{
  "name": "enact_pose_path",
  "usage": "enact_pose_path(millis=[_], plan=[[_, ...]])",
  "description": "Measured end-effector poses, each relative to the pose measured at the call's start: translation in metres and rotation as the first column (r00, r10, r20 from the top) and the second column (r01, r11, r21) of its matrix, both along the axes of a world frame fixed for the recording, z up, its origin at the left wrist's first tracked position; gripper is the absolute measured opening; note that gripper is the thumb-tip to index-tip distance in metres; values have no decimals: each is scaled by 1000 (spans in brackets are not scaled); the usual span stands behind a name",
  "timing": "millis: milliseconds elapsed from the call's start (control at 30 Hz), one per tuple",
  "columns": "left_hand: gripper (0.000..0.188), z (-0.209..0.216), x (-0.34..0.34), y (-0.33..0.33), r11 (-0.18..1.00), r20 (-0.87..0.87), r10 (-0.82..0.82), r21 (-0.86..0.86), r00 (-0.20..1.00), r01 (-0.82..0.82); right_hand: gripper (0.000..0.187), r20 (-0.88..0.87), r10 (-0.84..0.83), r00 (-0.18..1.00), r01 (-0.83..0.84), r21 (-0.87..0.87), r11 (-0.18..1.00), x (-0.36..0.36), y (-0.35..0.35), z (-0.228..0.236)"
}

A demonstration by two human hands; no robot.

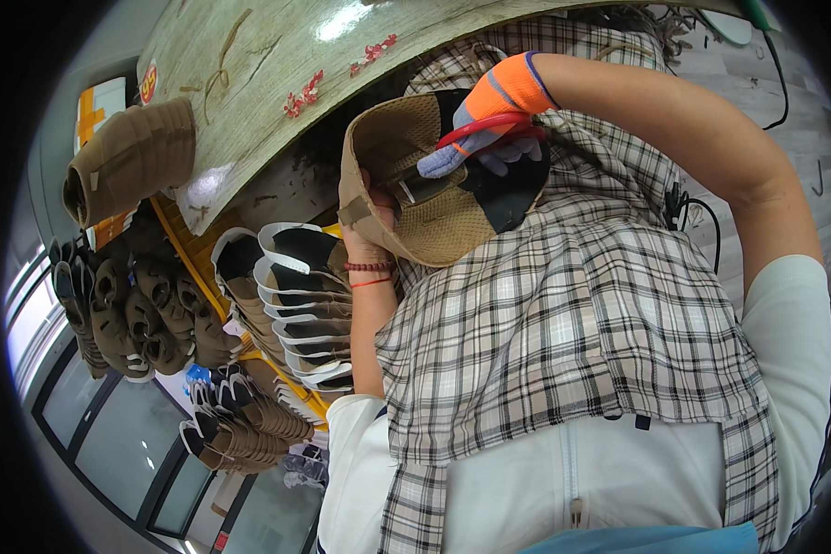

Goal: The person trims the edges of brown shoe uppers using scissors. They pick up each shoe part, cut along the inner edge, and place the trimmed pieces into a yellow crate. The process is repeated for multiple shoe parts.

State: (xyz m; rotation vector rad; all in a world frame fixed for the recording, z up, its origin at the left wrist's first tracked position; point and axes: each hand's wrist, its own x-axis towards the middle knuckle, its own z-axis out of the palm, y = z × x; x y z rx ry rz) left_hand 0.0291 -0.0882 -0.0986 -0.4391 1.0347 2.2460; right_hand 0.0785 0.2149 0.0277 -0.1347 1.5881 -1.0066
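Observation:
A tan mesh cap (443, 226) with black lining in part of it rests on my plaid-covered lap, its hollow side facing up. My bare left hand (381, 208), with a beaded bracelet and red cord at the wrist, grips the cap's left edge; part of the hand is hidden behind the tan cloth. My right hand (494, 106) wears an orange and lavender glove. It is closed on red-handled scissors (480, 127), whose metal end points down into the cap. Exactly what the blades touch cannot be made out.
A wood-grain table (277, 55) lies ahead, with red scraps (305, 94) and loose cord (222, 69). Stacked brown caps (129, 162) stand at its left corner. More caps with white brims (309, 305) fill a yellow rack at left. A black cable (777, 83) hangs at right.

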Motion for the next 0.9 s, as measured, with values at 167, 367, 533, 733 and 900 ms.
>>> enact_pose_path(millis=[167, 367, 533, 733, 900], plan=[[34, 3, 1, 1, 1000, 13, -11, 10, 1000, 11, 91, -17, 37, 999, -36, 29, 999, 0, 2, 2], [30, 1, 0, 2, 1000, 33, -16, -2, 999, 16, 90, 1, -26, 1000, 26, -51, 998, 3, 5, -6], [29, -26, -10, -27, 982, 128, -62, 183, 990, 38, 90, -21, -38, 999, 39, 25, 999, 2, -4, 3], [30, 17, 0, 3, 996, 41, -80, -28, 996, 81, 78, -170, -96, 981, 132, 214, 968, 14, -10, 11], [28, 21, 5, -24, 923, 121, -375, 143, 919, 358, 69, -390, -12, 921, 182, 400, 898, 56, 6, 4]])
